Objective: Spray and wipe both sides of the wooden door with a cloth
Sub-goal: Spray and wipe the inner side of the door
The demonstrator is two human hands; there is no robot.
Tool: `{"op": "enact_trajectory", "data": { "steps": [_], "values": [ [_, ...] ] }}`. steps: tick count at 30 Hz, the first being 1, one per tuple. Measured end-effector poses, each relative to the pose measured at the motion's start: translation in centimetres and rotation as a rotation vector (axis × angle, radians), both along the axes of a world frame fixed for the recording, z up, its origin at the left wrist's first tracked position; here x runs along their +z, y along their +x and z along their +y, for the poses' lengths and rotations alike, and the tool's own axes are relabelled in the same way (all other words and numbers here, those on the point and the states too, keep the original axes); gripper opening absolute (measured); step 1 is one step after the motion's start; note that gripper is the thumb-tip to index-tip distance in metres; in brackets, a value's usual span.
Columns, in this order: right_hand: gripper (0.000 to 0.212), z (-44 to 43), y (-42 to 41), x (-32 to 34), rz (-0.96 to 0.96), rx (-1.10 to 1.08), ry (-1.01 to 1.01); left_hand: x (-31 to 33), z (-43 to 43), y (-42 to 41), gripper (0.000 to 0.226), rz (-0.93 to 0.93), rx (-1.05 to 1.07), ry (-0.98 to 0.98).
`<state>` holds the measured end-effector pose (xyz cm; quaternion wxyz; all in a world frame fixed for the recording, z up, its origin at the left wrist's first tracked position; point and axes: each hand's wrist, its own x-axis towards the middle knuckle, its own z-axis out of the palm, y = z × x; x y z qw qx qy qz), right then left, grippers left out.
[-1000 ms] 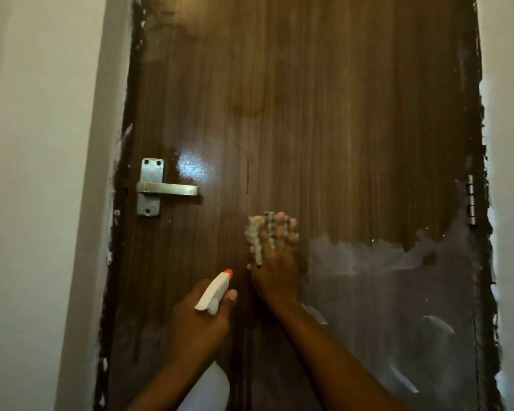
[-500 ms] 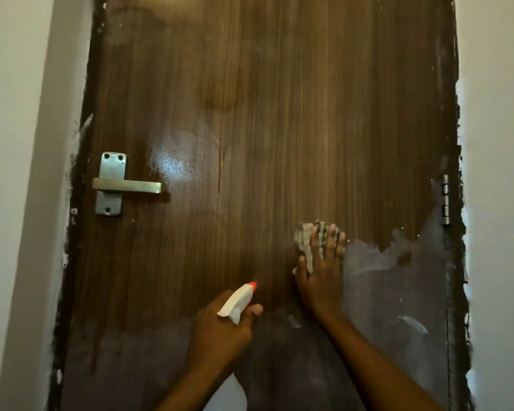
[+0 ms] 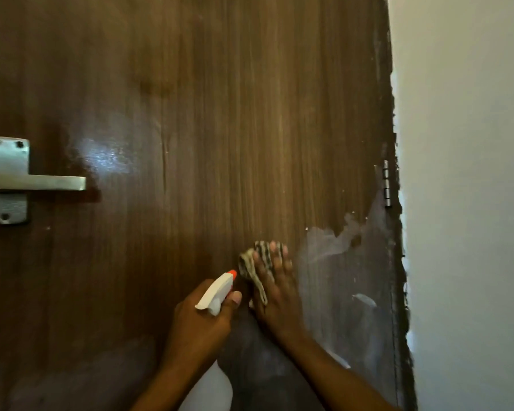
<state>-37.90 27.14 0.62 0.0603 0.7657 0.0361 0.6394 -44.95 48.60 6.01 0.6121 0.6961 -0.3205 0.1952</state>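
Observation:
The dark brown wooden door (image 3: 220, 129) fills the view, glossy in its upper part and coated with whitish film at the lower right. My right hand (image 3: 275, 287) presses a striped cloth (image 3: 251, 266) flat against the door with straight fingers, just left of the film. My left hand (image 3: 198, 324) grips a white spray bottle (image 3: 215, 293) with an orange nozzle tip, held right beside the cloth; the bottle's body shows below my wrist.
A metal lever handle (image 3: 36, 183) on its plate sits at the left edge. A small hinge (image 3: 386, 183) is on the door's right edge. A white wall (image 3: 469, 173) runs down the right, with rough paint along the frame.
My right hand slid the cloth rightward across the door toward the whitish film. The view shifted right and closer, pushing the handle to the left edge. The left hand followed with the bottle.

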Motion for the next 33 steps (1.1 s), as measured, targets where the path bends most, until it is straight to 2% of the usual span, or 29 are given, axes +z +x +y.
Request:
{"op": "enact_trajectory", "data": {
  "steps": [2,5,6,7,9,10,13,14,15,16,18,20,21,23,26,28,30,33],
  "values": [
    [0.073,-2.7,-1.3,-1.7,0.031,-0.039,0.101,0.2,-1.1,0.4,0.030,-0.011,-0.027,0.016],
    [0.071,-5.2,-1.6,2.1,-0.115,0.037,0.672,0.4,-2.9,0.5,0.041,-0.001,-0.020,0.065],
    [0.066,-5.6,-1.5,4.3,-0.162,0.058,0.796,0.4,-3.5,0.7,0.039,0.004,-0.023,0.072],
    [0.062,-5.7,-1.4,6.3,-0.180,0.040,0.829,0.5,-4.2,0.7,0.037,0.013,-0.034,0.077],
    [0.064,-5.2,-1.0,8.6,-0.168,0.009,0.753,0.8,-5.5,0.7,0.037,0.044,-0.089,0.059],
    [0.065,-4.9,-0.8,8.4,-0.145,0.010,0.651,0.9,-6.3,0.8,0.040,0.044,-0.121,0.034],
    [0.056,-4.8,-1.5,3.6,-0.050,0.003,0.199,1.0,-8.6,0.1,0.040,-0.050,-0.108,0.037],
    [0.055,-5.7,-2.2,1.9,0.003,0.014,0.151,1.0,-9.4,0.0,0.040,-0.053,-0.099,0.042],
    [0.056,-7.2,-2.9,0.7,0.039,0.033,0.210,0.9,-10.3,-0.3,0.041,-0.032,-0.097,0.039],
    [0.058,-8.9,-3.4,0.3,0.050,0.061,0.361,0.8,-11.1,-0.6,0.042,0.000,-0.098,0.032],
    [0.066,-12.4,-3.8,1.5,-0.052,0.097,0.740,0.7,-12.8,-1.1,0.046,0.054,-0.098,0.026],
    [0.069,-15.3,-3.7,4.7,-0.159,0.110,0.948,0.8,-14.1,-1.2,0.050,0.090,-0.082,0.018],
    [0.068,-16.0,-3.4,6.4,-0.160,0.097,0.958,0.8,-14.6,-1.2,0.051,0.099,-0.072,0.013],
    [0.066,-16.0,-3.0,8.0,-0.143,0.065,0.831,1.0,-15.5,-1.2,0.050,0.068,-0.049,0.022],
    [0.069,-14.8,-2.7,4.9,-0.048,-0.007,0.340,1.5,-16.3,-1.5,0.045,-0.014,-0.034,0.029],
    [0.068,-16.2,-3.0,1.3,0.051,-0.018,0.165,1.7,-17.4,-1.6,0.045,-0.009,-0.014,0.037],
    [0.070,-19.1,-3.7,0.9,0.039,-0.034,0.250,1.6,-17.9,-1.9,0.043,-0.009,-0.008,0.044],
    [0.065,-23.1,-4.1,6.4,-0.092,-0.082,0.677,1.6,-18.3,-2.5,0.041,0.036,-0.003,0.038]
  ]
}}
